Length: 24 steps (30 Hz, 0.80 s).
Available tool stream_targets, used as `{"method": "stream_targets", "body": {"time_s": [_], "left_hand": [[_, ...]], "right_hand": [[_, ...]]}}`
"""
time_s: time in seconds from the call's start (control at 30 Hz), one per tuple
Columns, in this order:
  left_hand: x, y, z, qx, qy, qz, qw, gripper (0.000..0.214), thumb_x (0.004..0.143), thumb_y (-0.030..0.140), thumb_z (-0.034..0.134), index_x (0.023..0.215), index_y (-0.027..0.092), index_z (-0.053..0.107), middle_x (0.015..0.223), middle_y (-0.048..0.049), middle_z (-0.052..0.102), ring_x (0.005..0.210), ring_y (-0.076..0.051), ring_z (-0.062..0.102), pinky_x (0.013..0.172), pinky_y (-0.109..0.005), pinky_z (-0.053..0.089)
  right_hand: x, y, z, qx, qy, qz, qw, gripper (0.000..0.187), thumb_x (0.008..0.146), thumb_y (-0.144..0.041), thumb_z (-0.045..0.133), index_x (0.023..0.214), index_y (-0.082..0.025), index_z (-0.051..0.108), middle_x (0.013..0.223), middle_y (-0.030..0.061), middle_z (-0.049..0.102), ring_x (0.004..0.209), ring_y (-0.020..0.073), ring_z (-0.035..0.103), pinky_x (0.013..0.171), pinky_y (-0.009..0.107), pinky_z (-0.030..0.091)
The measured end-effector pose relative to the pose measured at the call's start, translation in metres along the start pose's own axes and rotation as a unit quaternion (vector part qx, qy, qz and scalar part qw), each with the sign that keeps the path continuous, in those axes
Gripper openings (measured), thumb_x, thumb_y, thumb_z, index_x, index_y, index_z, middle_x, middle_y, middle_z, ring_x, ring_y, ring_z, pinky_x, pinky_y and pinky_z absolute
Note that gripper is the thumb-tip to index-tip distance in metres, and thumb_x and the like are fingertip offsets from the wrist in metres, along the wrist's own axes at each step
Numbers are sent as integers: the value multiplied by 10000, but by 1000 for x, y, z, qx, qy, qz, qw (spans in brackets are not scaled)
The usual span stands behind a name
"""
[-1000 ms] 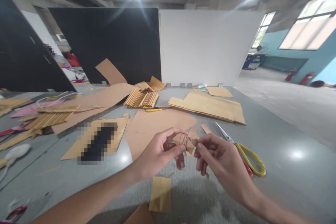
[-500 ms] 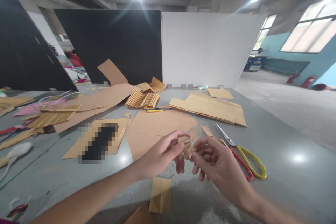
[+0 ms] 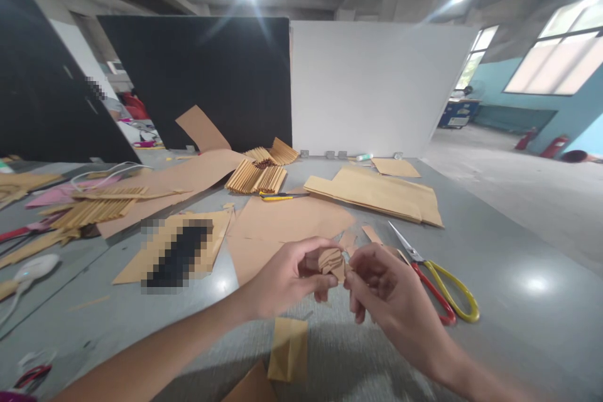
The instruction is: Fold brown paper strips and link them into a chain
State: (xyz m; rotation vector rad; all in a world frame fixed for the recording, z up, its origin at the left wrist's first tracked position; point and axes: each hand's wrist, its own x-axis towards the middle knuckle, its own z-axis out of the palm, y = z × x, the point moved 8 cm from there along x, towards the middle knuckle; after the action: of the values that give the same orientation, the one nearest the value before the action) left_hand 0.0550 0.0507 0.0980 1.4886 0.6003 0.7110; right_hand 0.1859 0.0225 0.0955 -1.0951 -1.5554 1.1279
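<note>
A small pleated piece of brown paper is pinched between both hands just above the grey table. My left hand curls round its left side with thumb and fingers closed on it. My right hand grips its right end with closed fingertips. Scissors with red and yellow handles lie on the table just right of my right hand. A folded brown paper piece lies below the hands.
A large brown sheet lies behind the hands. Pleated paper bundles and a yellow utility knife sit further back. Flat paper bags lie at right. More pleated strips and a white device are at left. Black and white partition boards stand behind.
The pleated paper has been squeezed together from a fanned-out shape into a compact bundle. Both hands have drawn closer around it.
</note>
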Motion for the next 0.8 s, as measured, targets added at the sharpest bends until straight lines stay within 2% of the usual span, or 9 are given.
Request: {"method": "stream_targets", "body": {"time_s": [0.1, 0.2, 0.27, 0.33, 0.43, 0.53, 0.6, 0.7, 0.8], "left_hand": [[0, 2, -5, 52, 18, 3, 998, 421, 860, 262, 755, 1246, 170, 614, 876, -23, 647, 744, -140, 601, 741, -310, 519], [-2, 14, -10, 149, 46, 42, 987, 448, 827, 266, 776, 1249, 175, 656, 1076, -77, 657, 931, -196, 626, 811, -322, 524], [-4, 22, -8, 199, 46, 60, 977, 477, 869, 257, 713, 1332, 187, 622, 1173, -101, 636, 980, -214, 624, 791, -316, 533], [-6, 27, -4, 245, 35, 67, 967, 468, 916, 212, 624, 1384, 201, 592, 1150, -98, 649, 953, -206, 621, 776, -310, 533], [-8, 31, 3, 292, 29, 79, 953, 387, 950, 134, 502, 1295, 209, 661, 1115, -82, 667, 930, -186, 613, 799, -299, 516], [-8, 27, 3, 286, 52, 72, 954, 347, 979, 152, 459, 1230, 200, 695, 1131, -75, 672, 914, -171, 613, 786, -280, 509], [-8, 19, -1, 257, 71, 46, 963, 324, 1007, 213, 453, 1212, 197, 704, 1036, -64, 684, 836, -155, 609, 726, -262, 503], [-7, 5, -6, 178, 85, 5, 980, 335, 1039, 304, 431, 1174, 182, 713, 803, -23, 638, 665, -124, 560, 629, -244, 478], [-6, -2, -6, 129, 82, 0, 988, 362, 1041, 373, 445, 1145, 157, 716, 755, -17, 603, 620, -117, 538, 595, -246, 477]], "right_hand": [[1, -3, -1, 6, -2, -4, 1000, 164, 981, -350, 624, 963, -207, 543, 649, -29, 625, 527, 116, 596, 509, 229, 538], [2, -6, -3, 7, 8, -7, 1000, 161, 975, -347, 634, 966, -205, 559, 694, -26, 622, 528, 100, 577, 491, 208, 520], [2, -5, -3, 8, 11, -5, 1000, 150, 977, -342, 631, 976, -206, 568, 692, -33, 607, 519, 92, 558, 481, 200, 508], [1, -2, -2, 10, 9, -3, 1000, 137, 979, -332, 628, 1015, -211, 573, 687, -42, 594, 514, 91, 547, 478, 200, 499], [1, 2, -1, -9, -1, -6, 1000, 118, 989, -316, 609, 1042, -212, 593, 656, -50, 592, 499, 95, 546, 481, 211, 484], [0, 2, 1, -52, -21, -8, 998, 124, 1000, -318, 587, 991, -206, 638, 608, -48, 611, 506, 106, 575, 522, 226, 500], [-1, -3, 1, -86, -27, -21, 996, 135, 945, -325, 675, 1028, -219, 660, 715, -26, 680, 589, 122, 632, 574, 233, 531], [-6, -19, -1, -176, -19, -102, 979, 178, 912, -271, 715, 1084, -259, 674, 857, -17, 713, 700, 134, 664, 643, 240, 537], [-14, -30, 0, -267, -2, -200, 943, 152, 1001, -212, 564, 1098, -268, 666, 771, -30, 673, 626, 121, 612, 614, 246, 491]]}}
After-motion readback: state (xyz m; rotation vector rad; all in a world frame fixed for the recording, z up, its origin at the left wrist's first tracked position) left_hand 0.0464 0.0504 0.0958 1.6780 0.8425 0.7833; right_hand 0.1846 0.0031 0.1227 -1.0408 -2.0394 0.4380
